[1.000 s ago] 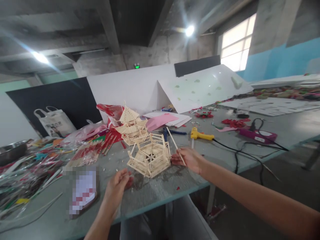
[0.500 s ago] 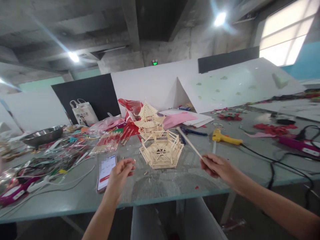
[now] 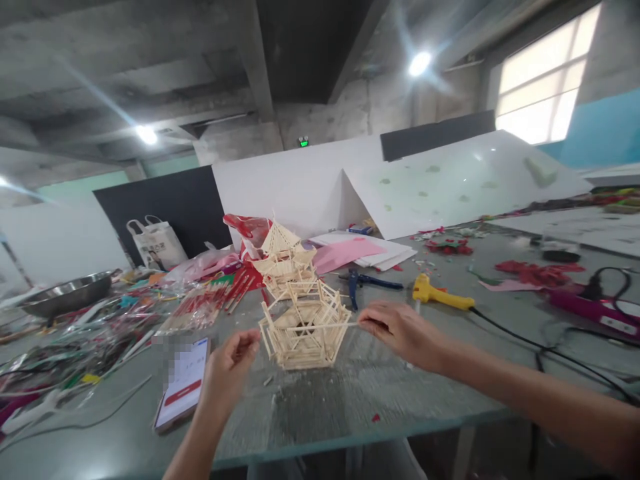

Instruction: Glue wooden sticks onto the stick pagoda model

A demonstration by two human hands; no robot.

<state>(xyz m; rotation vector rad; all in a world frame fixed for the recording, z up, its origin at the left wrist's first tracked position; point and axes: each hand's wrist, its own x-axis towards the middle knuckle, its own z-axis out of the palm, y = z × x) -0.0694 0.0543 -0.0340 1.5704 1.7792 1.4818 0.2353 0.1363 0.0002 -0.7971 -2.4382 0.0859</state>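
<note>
A many-sided frame of pale wooden sticks point(image 3: 305, 350) stands on the grey table, open at its top. My right hand point(image 3: 393, 327) pinches the end of a thin pale stick point(image 3: 325, 327), which lies level across the frame's near side. On the frame's left is my left hand point(image 3: 239, 353), its fingers curled together near the frame's edge; whether anything is between them is too small to tell. Right behind the frame rises a tiered stick tower with a pointed roof point(image 3: 281, 243).
A phone point(image 3: 183, 383) lies left of my left hand. Blue pliers point(image 3: 375, 280) and a yellow glue gun point(image 3: 443, 293) with a black cord are at the right. Plastic-wrapped sticks point(image 3: 200, 303), a metal bowl point(image 3: 70, 293) and pink paper point(image 3: 347, 253) lie further back.
My right hand has moved left to the frame, and its stick has turned from slanting to level across it. The view has shifted, with the frame now lower and further left.
</note>
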